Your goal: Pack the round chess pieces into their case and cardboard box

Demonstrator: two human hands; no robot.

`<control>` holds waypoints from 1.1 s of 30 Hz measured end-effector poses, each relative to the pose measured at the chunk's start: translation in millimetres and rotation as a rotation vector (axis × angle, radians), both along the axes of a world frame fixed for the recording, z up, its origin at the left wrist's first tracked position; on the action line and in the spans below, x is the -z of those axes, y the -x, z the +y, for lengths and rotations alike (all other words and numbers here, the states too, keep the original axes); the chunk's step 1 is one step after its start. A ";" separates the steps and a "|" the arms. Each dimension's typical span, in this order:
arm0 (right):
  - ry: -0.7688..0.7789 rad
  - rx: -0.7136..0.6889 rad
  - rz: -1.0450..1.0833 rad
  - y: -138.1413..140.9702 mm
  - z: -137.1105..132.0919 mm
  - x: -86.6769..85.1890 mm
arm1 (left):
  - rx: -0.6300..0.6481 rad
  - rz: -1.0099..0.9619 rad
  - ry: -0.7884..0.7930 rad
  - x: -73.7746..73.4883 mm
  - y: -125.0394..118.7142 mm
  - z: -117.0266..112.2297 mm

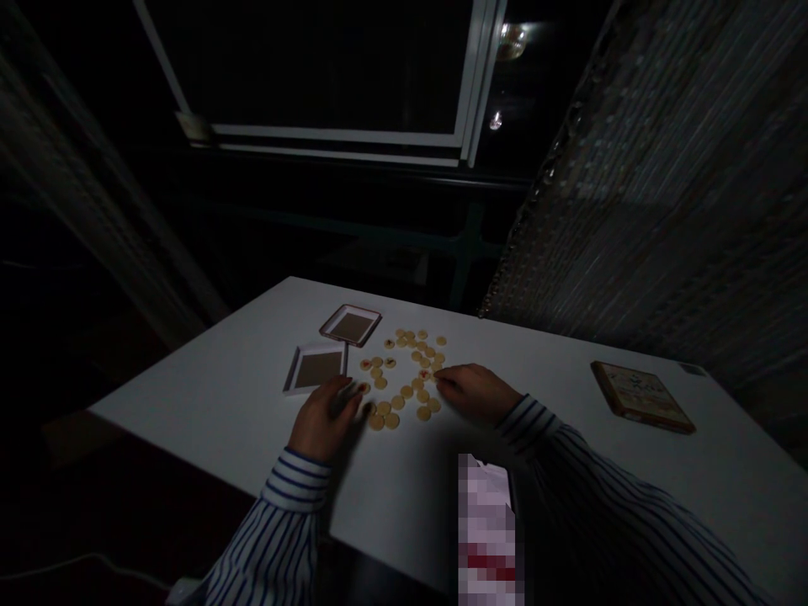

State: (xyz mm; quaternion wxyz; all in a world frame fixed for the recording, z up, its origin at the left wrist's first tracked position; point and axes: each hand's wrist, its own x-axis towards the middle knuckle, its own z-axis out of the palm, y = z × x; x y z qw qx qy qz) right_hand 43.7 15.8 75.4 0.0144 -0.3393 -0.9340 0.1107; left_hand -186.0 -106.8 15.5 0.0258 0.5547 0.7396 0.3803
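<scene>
Several round, pale wooden Chinese chess pieces (384, 408) lie scattered mid-table, a few showing red or dark characters. My right hand (476, 391) reaches in from the right, its fingertips pinched together on a chess piece (435, 376) at the edge of the scatter. On the left, my left hand (321, 419) hovers close to the pieces, thumb and forefinger apart with nothing visible between them. Just beyond it sits a shallow white open box (289, 370) with a brown inside. Behind that box is a second shallow tray-like half (324, 326), probably its lid.
A white table (208, 379) carries everything. At its right lies a flat box with a patterned top (644, 394). A phone-like object, partly blurred out (489, 522), is at the near edge. Bead-string curtains (606, 194) hang at the right, and a dark window (316, 67) stands behind.
</scene>
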 end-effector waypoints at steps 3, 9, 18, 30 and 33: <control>-0.004 -0.017 0.004 9.1 -2.3 -1.9 | -0.022 -0.009 -0.007 1.0 10.8 -3.5; -0.026 -0.077 0.047 32.1 -2.9 1.2 | -0.093 -0.003 0.003 2.8 32.5 -11.7; 0.023 -0.110 0.029 73.2 -9.8 2.0 | -0.242 -0.035 0.047 5.9 65.7 -21.6; 0.052 -0.100 0.022 118.9 -6.8 8.4 | -0.321 -0.127 0.113 16.1 89.5 -13.7; 0.072 -0.091 0.047 129.9 -5.8 13.2 | -0.282 -0.132 0.185 13.7 93.7 -10.9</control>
